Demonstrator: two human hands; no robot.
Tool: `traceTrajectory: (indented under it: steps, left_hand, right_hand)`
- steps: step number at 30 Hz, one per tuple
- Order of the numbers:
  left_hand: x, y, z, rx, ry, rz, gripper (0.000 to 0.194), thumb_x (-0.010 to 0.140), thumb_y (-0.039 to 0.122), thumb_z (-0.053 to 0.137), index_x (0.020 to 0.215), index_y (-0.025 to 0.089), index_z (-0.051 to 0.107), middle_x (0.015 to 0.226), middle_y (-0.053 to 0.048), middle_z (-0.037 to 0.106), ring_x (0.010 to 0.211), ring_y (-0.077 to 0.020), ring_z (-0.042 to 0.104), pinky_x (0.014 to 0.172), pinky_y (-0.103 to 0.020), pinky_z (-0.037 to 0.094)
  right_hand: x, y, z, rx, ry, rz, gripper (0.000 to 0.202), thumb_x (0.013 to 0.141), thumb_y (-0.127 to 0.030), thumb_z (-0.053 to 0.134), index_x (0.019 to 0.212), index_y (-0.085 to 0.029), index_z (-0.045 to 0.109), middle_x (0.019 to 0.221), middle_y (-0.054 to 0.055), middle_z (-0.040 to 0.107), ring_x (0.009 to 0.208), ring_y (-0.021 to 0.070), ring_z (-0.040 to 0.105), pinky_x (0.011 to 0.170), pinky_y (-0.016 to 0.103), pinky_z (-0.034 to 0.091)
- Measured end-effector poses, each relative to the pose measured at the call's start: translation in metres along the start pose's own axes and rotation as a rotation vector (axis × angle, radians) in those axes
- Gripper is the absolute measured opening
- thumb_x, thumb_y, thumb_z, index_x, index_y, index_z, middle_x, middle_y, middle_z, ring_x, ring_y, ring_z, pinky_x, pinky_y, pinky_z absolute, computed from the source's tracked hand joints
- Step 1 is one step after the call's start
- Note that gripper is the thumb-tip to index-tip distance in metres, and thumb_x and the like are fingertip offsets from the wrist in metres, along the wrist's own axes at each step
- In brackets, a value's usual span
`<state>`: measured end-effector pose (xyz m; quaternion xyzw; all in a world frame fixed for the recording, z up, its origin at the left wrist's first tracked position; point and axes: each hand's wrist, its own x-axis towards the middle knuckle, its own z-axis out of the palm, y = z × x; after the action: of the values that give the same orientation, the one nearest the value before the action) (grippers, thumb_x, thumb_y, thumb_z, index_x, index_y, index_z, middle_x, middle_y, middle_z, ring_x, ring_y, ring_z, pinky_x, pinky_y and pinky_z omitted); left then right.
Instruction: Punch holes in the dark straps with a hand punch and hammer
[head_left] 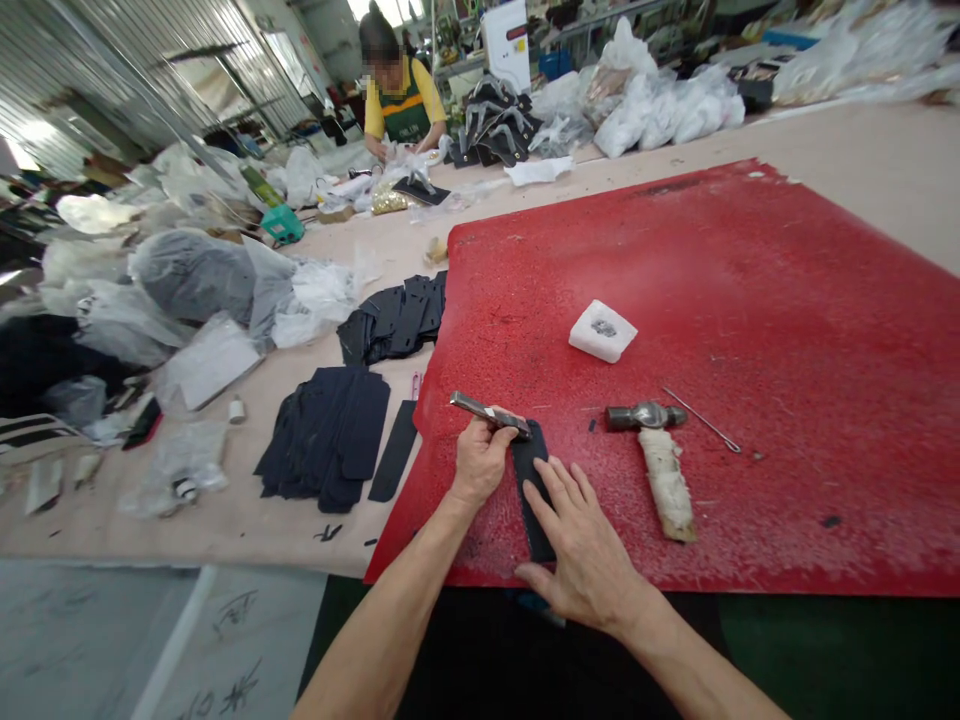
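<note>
My left hand [480,462] is closed round a metal hand punch [474,405], a bar tilted over to the left. The punch's working end rests at the far end of a dark strip [529,490], which lies lengthwise on the red mat [525,290]. My right hand [581,540] lies flat with its fingers apart, pressing on the strip's right side. Right of the hands is a hammer [660,465] with a wrapped, pale handle. Beside its head lies a thin metal rod [703,420] with a looped end. Farther back sits a white block [602,331] with a dark mark on top.
Left of the mat are a pile of dark cut pieces [326,435], a single dark piece [394,452] and another pile [394,320] behind. Plastic bags [202,280] crowd the table's left. Across the table a person [401,95] in a yellow top handles something.
</note>
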<state>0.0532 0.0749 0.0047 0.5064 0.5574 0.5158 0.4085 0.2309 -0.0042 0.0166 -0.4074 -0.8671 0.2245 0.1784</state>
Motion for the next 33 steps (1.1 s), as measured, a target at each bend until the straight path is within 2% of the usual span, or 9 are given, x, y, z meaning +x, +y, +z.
traceTrajectory:
  steps: [5,9,14,23,25,29,33]
  left_hand:
    - [0.0012,0.0002,0.0003,-0.053,0.006,-0.013,0.009,0.081,0.021,0.06,0.089,0.017,0.063,0.089,-0.004,0.072,0.082,-0.017,0.068,0.084,-0.032,0.055]
    - [-0.0001,0.0005,-0.0001,-0.056,0.007,-0.011,0.009,0.08,0.021,0.061,0.087,0.017,0.065,0.089,-0.005,0.072,0.084,-0.0178,0.068,0.085,-0.032,0.055]
    - [-0.0016,0.0005,0.0,-0.012,-0.001,0.037,0.008,0.081,0.019,0.06,0.087,0.018,0.066,0.089,-0.004,0.072,0.085,-0.0184,0.068,0.085,-0.033,0.055]
    - [-0.0019,0.0021,0.0013,0.032,-0.015,0.052,0.009,0.081,0.019,0.06,0.088,0.019,0.066,0.089,-0.003,0.072,0.084,-0.0178,0.069,0.084,-0.031,0.055]
    - [-0.0014,0.0031,0.0017,0.043,-0.009,0.058,0.01,0.081,0.019,0.06,0.088,0.019,0.067,0.088,-0.003,0.072,0.084,-0.0178,0.069,0.084,-0.031,0.055]
    - [-0.0006,0.0044,0.0029,0.091,-0.009,0.072,0.01,0.082,0.018,0.059,0.087,0.019,0.067,0.089,-0.003,0.072,0.085,-0.0181,0.069,0.085,-0.031,0.055]
    - [-0.0012,0.0018,0.0058,0.122,-0.017,0.072,0.013,0.083,0.019,0.059,0.093,0.019,0.067,0.093,-0.005,0.073,0.087,-0.0192,0.07,0.086,-0.033,0.055]
  right_hand:
    - [-0.003,-0.0002,-0.0035,0.038,-0.062,-0.111,0.077,0.07,-0.029,0.07,0.141,-0.012,0.044,0.157,0.02,0.026,0.147,0.0346,0.017,0.117,0.059,0.022]
    - [-0.0057,-0.0003,-0.0043,0.052,-0.09,-0.146,0.07,0.072,-0.025,0.067,0.138,-0.012,0.048,0.157,0.018,0.029,0.147,0.0313,0.021,0.118,0.055,0.023]
    - [-0.0046,-0.0007,-0.0054,0.091,-0.104,-0.137,0.063,0.076,-0.029,0.066,0.136,-0.014,0.052,0.152,0.014,0.039,0.146,0.0296,0.024,0.12,0.051,0.022]
    - [-0.001,-0.0005,-0.0064,0.112,-0.116,-0.108,0.063,0.076,-0.034,0.066,0.136,-0.018,0.051,0.15,0.011,0.042,0.145,0.0279,0.026,0.12,0.05,0.02]
    - [0.0001,-0.0011,-0.0079,0.104,-0.111,-0.094,0.063,0.076,-0.036,0.067,0.135,-0.02,0.052,0.151,0.011,0.04,0.145,0.0297,0.023,0.12,0.052,0.019]
    - [0.0023,-0.0022,-0.0064,0.055,-0.03,-0.016,0.068,0.072,-0.039,0.07,0.135,-0.018,0.053,0.159,0.017,0.023,0.148,0.0376,0.009,0.116,0.059,0.02]
    - [0.0037,-0.0022,0.0016,-0.021,0.043,0.061,0.076,0.074,-0.043,0.069,0.14,-0.014,0.046,0.158,0.022,0.022,0.146,0.0425,0.01,0.114,0.064,0.02]
